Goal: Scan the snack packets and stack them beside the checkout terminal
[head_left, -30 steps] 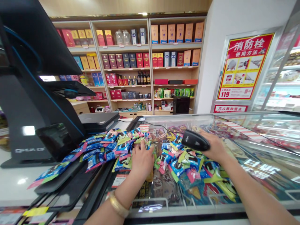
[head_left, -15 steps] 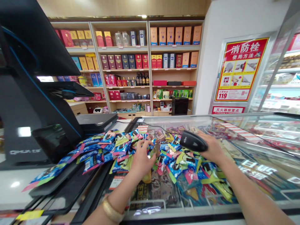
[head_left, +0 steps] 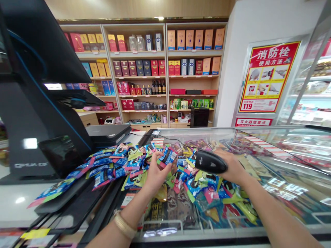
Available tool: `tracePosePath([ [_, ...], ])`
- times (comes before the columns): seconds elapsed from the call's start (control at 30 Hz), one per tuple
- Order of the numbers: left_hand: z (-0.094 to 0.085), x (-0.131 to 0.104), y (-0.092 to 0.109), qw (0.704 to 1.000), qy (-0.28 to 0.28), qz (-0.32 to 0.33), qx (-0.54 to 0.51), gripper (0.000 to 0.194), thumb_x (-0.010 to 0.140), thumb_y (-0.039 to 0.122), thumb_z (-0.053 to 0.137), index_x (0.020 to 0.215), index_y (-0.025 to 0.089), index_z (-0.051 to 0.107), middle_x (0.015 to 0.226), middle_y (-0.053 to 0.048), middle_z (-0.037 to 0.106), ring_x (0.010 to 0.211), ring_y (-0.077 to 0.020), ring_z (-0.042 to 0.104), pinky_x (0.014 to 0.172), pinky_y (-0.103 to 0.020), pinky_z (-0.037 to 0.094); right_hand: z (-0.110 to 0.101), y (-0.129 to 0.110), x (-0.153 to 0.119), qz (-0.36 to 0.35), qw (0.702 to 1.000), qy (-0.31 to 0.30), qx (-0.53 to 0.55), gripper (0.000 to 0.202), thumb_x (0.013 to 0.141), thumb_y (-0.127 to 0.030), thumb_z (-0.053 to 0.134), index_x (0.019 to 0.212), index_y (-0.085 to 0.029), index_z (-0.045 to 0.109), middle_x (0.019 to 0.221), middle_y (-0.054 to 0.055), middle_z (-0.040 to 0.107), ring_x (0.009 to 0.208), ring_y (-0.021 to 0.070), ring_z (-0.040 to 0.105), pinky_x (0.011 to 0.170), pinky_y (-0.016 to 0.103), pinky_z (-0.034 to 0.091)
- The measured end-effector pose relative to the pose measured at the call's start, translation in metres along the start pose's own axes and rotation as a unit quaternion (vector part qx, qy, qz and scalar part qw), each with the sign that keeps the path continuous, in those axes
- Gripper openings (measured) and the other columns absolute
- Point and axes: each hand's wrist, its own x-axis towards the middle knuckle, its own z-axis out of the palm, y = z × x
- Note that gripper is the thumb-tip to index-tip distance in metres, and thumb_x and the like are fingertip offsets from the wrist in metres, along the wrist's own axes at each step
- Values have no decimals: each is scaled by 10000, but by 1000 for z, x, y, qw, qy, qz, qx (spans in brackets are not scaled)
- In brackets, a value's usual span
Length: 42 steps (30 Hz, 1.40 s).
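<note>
My left hand, with a gold bracelet on its wrist, pinches a small blue snack packet above the glass freezer top. My right hand is wrapped round a black handheld scanner, whose head points left toward the packet. A heap of blue, green and pink packets lies to the left of my left hand, partly over a black tray. More such packets lie on the glass below the scanner.
A large dark checkout terminal stands at the left, with a black flat device beside it. The glass-topped freezer stretches right. Shelves of boxes and bottles stand behind, and a red and yellow sign hangs at right.
A blue packet now shows raised between my left fingers. The scanner in my right hand has moved slightly left and down. The view has shifted a little.
</note>
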Motion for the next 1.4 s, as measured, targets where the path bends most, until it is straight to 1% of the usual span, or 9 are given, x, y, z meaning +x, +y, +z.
tracePosePath([
  [0.17,-1,3,-7,999,4,29,43,373,712,293,657,979,220,409,941,-3,622,820,-152,650,798,-319,517,-2,-4,4,1,1000,-25,-9,62,752,-264,609,742,-213,573,682,21,594,649,179,572,612,290,447],
  [0.33,-2,3,-9,998,14,28,61,375,716,299,660,1000,220,427,931,-9,622,864,-166,647,786,-305,513,0,-5,3,8,999,-27,-22,148,740,-282,635,865,-203,638,790,58,654,750,211,612,691,321,479],
  [0.53,0,-1,-6,998,-9,35,57,343,778,304,595,1069,218,434,1041,-37,594,825,-149,623,751,-295,521,3,9,-2,5,999,13,-35,191,711,-347,661,840,-209,629,766,51,658,713,213,621,678,330,491],
  [0.67,12,-5,-1,984,-82,102,125,279,883,257,434,1156,215,476,1182,-86,527,1075,-191,562,912,-343,486,-1,22,-5,17,995,87,-53,218,742,-340,607,917,-213,634,827,69,682,789,238,650,744,365,510],
  [0.77,25,-5,5,949,-156,181,206,309,896,189,409,1180,219,528,1297,-111,449,1261,-215,441,1059,-387,386,-7,27,-6,36,991,115,-58,122,752,-332,593,796,-219,608,717,48,653,706,225,639,651,334,512],
  [1.0,57,-2,11,850,-331,279,300,491,873,81,376,1281,291,549,1393,-95,432,1254,-226,470,1015,-377,443,-9,37,-11,41,986,140,-85,170,765,-387,587,800,-222,609,759,61,672,695,236,650,615,331,514],
  [1.13,50,4,5,849,-259,293,356,482,874,143,441,1333,278,502,1347,-101,508,1251,-240,469,1076,-446,368,-9,38,-13,46,985,143,-85,202,763,-405,596,846,-222,622,756,61,671,680,237,649,605,327,511],
  [1.27,16,25,9,848,-85,265,450,454,825,158,496,1269,229,557,1247,-108,574,1189,-255,504,1061,-468,352,-9,36,-12,49,984,147,-84,207,763,-424,591,807,-223,615,715,48,658,638,218,635,576,307,499],
  [1.4,-19,44,19,790,84,150,589,497,796,199,532,1293,180,546,1283,-162,556,1259,-332,437,1060,-512,306,-8,35,-10,30,985,140,-98,187,769,-398,578,788,-214,609,706,41,654,637,205,634,593,296,499],
])
